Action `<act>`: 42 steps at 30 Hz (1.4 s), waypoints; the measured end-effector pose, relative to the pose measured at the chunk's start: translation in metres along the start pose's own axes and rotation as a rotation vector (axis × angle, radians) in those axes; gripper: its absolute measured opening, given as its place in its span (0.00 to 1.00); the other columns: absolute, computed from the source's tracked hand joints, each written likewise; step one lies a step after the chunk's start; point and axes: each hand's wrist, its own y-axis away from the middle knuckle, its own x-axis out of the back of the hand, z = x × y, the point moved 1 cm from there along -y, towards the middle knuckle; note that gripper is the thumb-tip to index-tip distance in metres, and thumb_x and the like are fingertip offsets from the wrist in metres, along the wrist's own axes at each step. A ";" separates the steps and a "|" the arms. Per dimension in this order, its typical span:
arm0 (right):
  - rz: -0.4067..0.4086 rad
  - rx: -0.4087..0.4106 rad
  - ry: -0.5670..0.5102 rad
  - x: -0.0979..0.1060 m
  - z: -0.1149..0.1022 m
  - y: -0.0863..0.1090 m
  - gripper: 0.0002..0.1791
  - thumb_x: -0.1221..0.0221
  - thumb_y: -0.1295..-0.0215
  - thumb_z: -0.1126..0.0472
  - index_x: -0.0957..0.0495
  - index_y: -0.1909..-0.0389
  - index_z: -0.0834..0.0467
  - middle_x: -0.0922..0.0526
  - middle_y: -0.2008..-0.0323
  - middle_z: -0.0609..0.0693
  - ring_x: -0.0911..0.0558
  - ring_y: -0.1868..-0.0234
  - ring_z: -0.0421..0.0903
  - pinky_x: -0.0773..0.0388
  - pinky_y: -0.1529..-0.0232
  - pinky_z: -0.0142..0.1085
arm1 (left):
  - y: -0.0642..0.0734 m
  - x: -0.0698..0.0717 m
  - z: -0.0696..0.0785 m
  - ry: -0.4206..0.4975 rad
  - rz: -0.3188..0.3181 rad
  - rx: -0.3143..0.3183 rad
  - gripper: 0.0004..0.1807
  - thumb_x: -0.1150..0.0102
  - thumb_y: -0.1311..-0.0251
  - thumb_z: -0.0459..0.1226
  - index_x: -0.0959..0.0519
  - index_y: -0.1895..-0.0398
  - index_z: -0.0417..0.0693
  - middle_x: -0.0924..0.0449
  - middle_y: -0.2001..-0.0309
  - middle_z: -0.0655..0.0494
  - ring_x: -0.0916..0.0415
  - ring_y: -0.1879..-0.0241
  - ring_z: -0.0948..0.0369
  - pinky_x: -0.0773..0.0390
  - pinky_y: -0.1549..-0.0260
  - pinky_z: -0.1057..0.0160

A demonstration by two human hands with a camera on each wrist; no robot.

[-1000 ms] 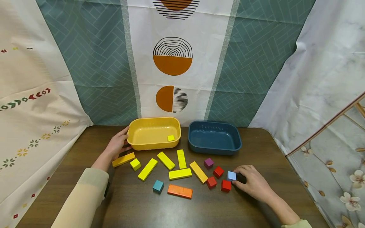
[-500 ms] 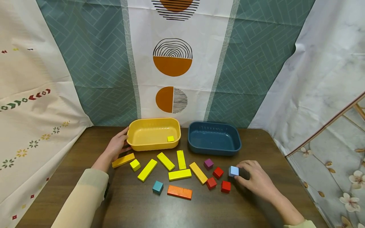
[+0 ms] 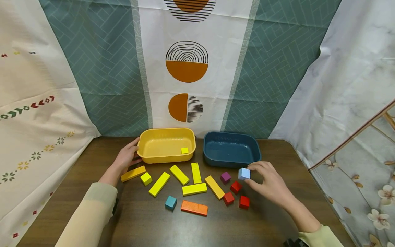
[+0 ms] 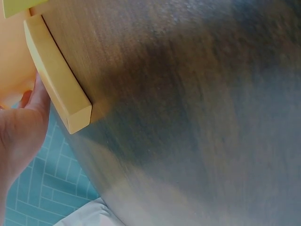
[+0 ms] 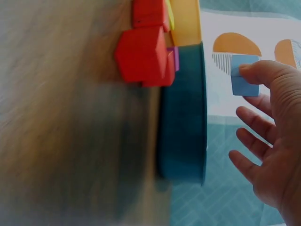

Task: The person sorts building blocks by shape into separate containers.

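Observation:
My right hand (image 3: 269, 181) pinches a light blue cube (image 3: 244, 174) between thumb and fingers, just in front of the dark blue bin (image 3: 232, 163). In the right wrist view, the thumb lies on the light blue cube's face and the other fingers are spread. My left hand (image 3: 127, 157) rests against the left end of the yellow bin (image 3: 166, 160), its fingers fairly straight along the side. One small yellow cube (image 3: 184, 150) sits inside that bin. Close below the left hand lies an orange-yellow block (image 4: 61, 77).
Red cubes (image 3: 244, 202) and a purple cube (image 3: 225, 177) lie left of the right hand. Several yellow blocks (image 3: 194, 189), another yellow cube (image 3: 146, 178), a teal cube (image 3: 170, 202) and an orange block (image 3: 194, 208) are spread over the brown table (image 3: 139, 226). Patterned cloth hangs behind.
My right hand has lifted the light blue cube from beside the red cubes and carried it toward the dark blue bin. The left hand stays at the yellow bin.

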 end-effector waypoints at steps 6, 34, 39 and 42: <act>-0.024 -0.011 -0.047 -0.007 -0.012 -0.023 0.19 0.26 0.42 0.52 0.17 0.51 0.50 0.21 0.45 0.44 0.29 0.40 0.48 0.24 0.45 0.51 | 0.016 -0.007 0.020 0.022 -0.009 0.026 0.33 0.66 0.20 0.37 0.58 0.16 0.60 0.60 0.18 0.44 0.40 0.29 0.37 0.34 0.34 0.39; -0.090 -0.016 -0.079 -0.035 -0.048 -0.102 0.19 0.32 0.36 0.45 0.17 0.49 0.49 0.21 0.43 0.45 0.31 0.37 0.48 0.25 0.42 0.52 | 0.001 -0.003 0.002 -0.011 0.020 0.011 0.32 0.65 0.19 0.40 0.56 0.16 0.65 0.58 0.18 0.48 0.36 0.31 0.41 0.28 0.36 0.44; -0.095 -0.017 -0.075 -0.039 -0.054 -0.113 0.20 0.32 0.36 0.45 0.17 0.48 0.50 0.21 0.42 0.46 0.32 0.36 0.49 0.24 0.41 0.52 | 0.001 -0.002 0.002 -0.005 0.023 0.011 0.32 0.65 0.19 0.40 0.56 0.16 0.65 0.58 0.18 0.48 0.36 0.31 0.41 0.29 0.36 0.44; -0.093 -0.008 -0.080 -0.042 -0.058 -0.120 0.19 0.33 0.36 0.45 0.17 0.49 0.50 0.21 0.42 0.47 0.32 0.36 0.50 0.25 0.41 0.53 | 0.002 -0.002 0.001 -0.005 0.023 0.011 0.32 0.65 0.19 0.40 0.56 0.16 0.65 0.58 0.18 0.48 0.36 0.31 0.42 0.28 0.36 0.44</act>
